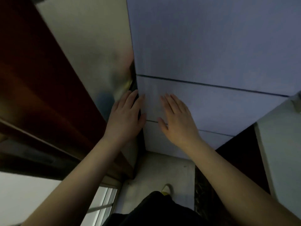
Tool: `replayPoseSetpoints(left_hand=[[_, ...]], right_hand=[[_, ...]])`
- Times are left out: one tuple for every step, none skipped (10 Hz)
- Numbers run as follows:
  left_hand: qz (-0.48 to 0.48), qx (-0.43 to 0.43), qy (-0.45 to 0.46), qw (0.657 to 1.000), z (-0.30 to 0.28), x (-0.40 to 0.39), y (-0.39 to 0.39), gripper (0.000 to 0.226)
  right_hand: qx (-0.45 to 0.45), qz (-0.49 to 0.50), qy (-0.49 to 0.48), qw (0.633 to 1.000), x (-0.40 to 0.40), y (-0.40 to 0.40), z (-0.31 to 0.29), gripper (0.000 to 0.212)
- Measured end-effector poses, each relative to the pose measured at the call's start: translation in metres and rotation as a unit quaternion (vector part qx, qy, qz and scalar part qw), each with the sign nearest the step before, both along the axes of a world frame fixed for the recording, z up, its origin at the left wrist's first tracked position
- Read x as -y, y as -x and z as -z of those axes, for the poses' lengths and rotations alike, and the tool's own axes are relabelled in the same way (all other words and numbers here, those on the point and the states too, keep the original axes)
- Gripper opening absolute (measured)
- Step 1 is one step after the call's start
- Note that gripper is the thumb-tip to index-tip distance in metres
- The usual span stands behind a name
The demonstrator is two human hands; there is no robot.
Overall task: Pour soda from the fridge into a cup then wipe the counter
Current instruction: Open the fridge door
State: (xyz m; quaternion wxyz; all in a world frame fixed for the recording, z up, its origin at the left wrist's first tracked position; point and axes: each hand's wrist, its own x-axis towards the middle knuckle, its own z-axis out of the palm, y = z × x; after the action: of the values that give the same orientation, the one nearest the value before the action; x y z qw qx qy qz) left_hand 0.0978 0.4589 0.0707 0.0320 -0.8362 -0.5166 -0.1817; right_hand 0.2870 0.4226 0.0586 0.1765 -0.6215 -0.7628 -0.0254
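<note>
Nearest the camera, dark trousers point(156, 211) and one pale shoe point(167, 188) show on the light floor point(164, 167), below and between the two bare forearms. Further out, the left hand point(125, 118) lies with straight, relaxed fingers at the left edge of the fridge point(203, 54), its fingertips over the dark gap between the fridge front and the glossy panel point(84, 46) beside it. The right hand point(176, 119) is just right of the left one, fingers spread and flat against the pale fridge front, holding nothing; whether the palm touches is hard to tell. Both hands sit near the lower seam point(211, 132) of the fridge front. Beyond the fingertips an upper seam point(211, 85) crosses the front. Left of the left hand runs a dark red-brown wooden frame point(32, 79).
</note>
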Motion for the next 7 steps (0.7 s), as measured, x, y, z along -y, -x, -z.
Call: replayPoseSetpoints(left_hand=[[-0.033,0.035,-0.029,0.998,-0.016,-0.031,-0.013,0.063],[-0.072,0.081,-0.028,0.994,-0.028,-0.055,-0.021,0.063],[-0.09,0.12,-0.037,0.988,-0.035,-0.08,-0.026,0.059],[-0.102,0.213,0.007,0.972,-0.042,-0.101,-0.041,0.054],[-0.107,0.324,0.068,0.937,-0.048,-0.125,-0.05,0.055],[-0.114,0.451,0.151,0.872,-0.057,-0.147,-0.05,0.051],[-0.101,0.522,0.25,0.809,-0.066,-0.158,-0.051,0.053]], right_hand=[[0.014,-0.029,-0.033,0.999,-0.041,-0.009,-0.014,0.062],[0.022,-0.05,-0.065,0.996,-0.074,-0.009,-0.029,0.061],[0.026,-0.083,-0.096,0.992,-0.1,-0.001,-0.044,0.059],[0.029,-0.098,-0.122,0.987,-0.122,0.005,-0.061,0.054],[0.028,-0.097,-0.129,0.986,-0.137,0.007,-0.076,0.053],[0.042,-0.093,-0.148,0.984,-0.144,0.008,-0.082,0.053],[0.053,-0.092,-0.158,0.982,-0.147,0.008,-0.084,0.055]])
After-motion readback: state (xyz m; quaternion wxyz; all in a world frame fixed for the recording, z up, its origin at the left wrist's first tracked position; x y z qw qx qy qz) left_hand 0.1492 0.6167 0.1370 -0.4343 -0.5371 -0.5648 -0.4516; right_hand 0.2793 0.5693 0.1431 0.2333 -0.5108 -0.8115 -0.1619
